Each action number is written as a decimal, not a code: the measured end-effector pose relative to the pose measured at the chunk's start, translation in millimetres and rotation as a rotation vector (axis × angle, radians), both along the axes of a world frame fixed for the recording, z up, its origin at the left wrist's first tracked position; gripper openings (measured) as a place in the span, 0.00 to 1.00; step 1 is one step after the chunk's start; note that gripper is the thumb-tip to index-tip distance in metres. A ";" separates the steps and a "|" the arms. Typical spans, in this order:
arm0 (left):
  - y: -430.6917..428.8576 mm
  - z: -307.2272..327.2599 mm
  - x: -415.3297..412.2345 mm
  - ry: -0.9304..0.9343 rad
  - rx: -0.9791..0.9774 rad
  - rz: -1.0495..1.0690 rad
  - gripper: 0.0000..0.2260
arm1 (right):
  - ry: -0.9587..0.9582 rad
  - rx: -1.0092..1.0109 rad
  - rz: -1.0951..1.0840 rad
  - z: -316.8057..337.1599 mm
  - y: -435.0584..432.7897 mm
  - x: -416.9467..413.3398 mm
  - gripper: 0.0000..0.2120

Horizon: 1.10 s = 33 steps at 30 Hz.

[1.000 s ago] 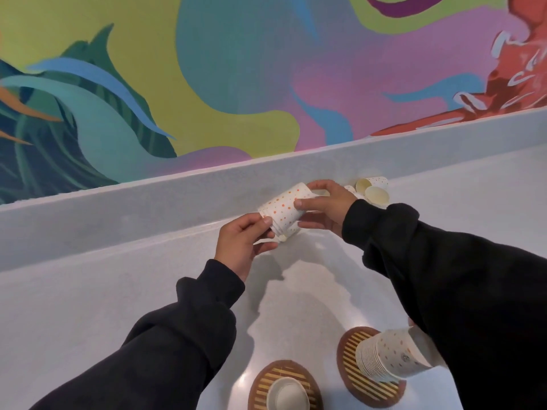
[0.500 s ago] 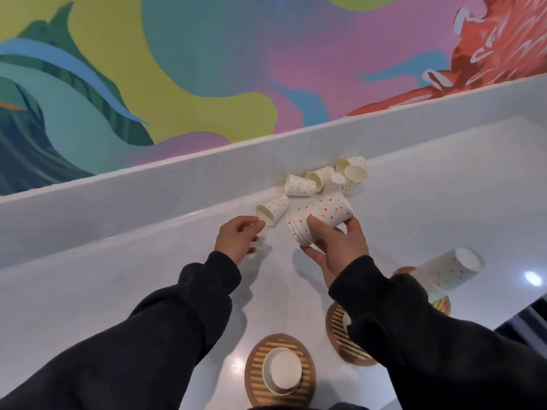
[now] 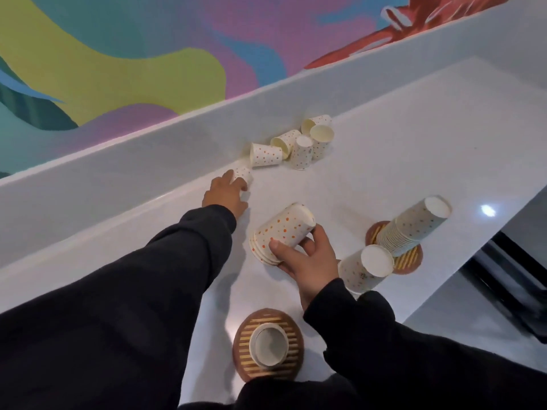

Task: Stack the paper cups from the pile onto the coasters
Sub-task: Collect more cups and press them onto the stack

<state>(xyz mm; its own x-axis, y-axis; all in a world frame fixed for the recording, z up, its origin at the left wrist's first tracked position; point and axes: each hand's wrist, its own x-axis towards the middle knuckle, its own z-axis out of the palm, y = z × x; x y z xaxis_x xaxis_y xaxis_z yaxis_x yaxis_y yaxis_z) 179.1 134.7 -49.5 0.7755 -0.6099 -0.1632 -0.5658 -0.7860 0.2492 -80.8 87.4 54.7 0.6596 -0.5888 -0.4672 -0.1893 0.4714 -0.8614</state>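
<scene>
My right hand [image 3: 307,258] grips a short nested stack of orange-dotted paper cups [image 3: 281,230], held on its side above the white counter. My left hand [image 3: 226,193] reaches toward the back ledge and closes round a single dotted cup [image 3: 244,176]. Behind it lies the pile of loose cups [image 3: 293,145], several on their sides. A striped round coaster [image 3: 268,369] near me carries an upside-down cup stack [image 3: 269,346]. A second coaster [image 3: 405,257] at the right bears a tall leaning stack [image 3: 414,227]. Another upside-down stack [image 3: 365,267] stands beside my right wrist.
The white counter [image 3: 384,161] runs diagonally, with a raised ledge [image 3: 133,173] along its back below a colourful mural wall. The counter's front edge drops off at the right onto a dark area [image 3: 509,306].
My right hand drew the nested cups back from the pile toward the coasters. My left hand reached forward and took hold of the single cup by the ledge.
</scene>
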 end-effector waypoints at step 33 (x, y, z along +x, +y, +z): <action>193.0 28.4 -244.8 0.731 -1.254 0.874 0.39 | -0.039 -0.432 0.527 -6.9 32.1 -64.8 0.30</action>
